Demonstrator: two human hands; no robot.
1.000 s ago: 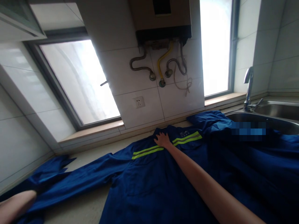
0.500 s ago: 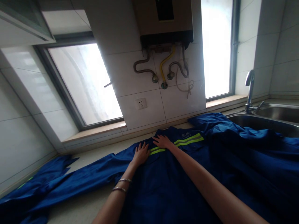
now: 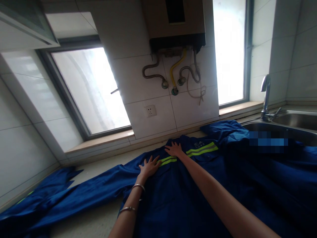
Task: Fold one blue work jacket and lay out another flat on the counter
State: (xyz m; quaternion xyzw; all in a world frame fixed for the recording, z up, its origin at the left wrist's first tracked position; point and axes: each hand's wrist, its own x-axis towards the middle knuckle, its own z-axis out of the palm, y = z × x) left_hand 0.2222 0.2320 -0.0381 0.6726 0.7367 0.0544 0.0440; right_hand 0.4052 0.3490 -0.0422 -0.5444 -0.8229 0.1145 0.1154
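A blue work jacket (image 3: 163, 198) with yellow-green reflective stripes lies spread on the counter (image 3: 94, 211), front side up. My left hand (image 3: 149, 167) rests on its chest at the left end of the stripe, fingers spread; two silver bangles circle that wrist. On the upper chest near the collar lies my right hand (image 3: 174, 149), flat with the fingers apart. A small printed logo shows just right of it, above the right-hand stripe (image 3: 201, 149). One sleeve (image 3: 91, 185) stretches out to the left.
More blue cloth (image 3: 59, 178) with a stripe lies in the left corner. At the right is a steel sink (image 3: 297, 119) with a chrome faucet (image 3: 266, 96); blue cloth lies against its edge. A water heater (image 3: 175, 26) with hoses hangs on the tiled wall between two windows, above a socket (image 3: 150, 111).
My left hand has shifted slightly left with its fingers spread wider, and its forearm has turned a little. My right hand stays at nearly the same spot on the jacket.
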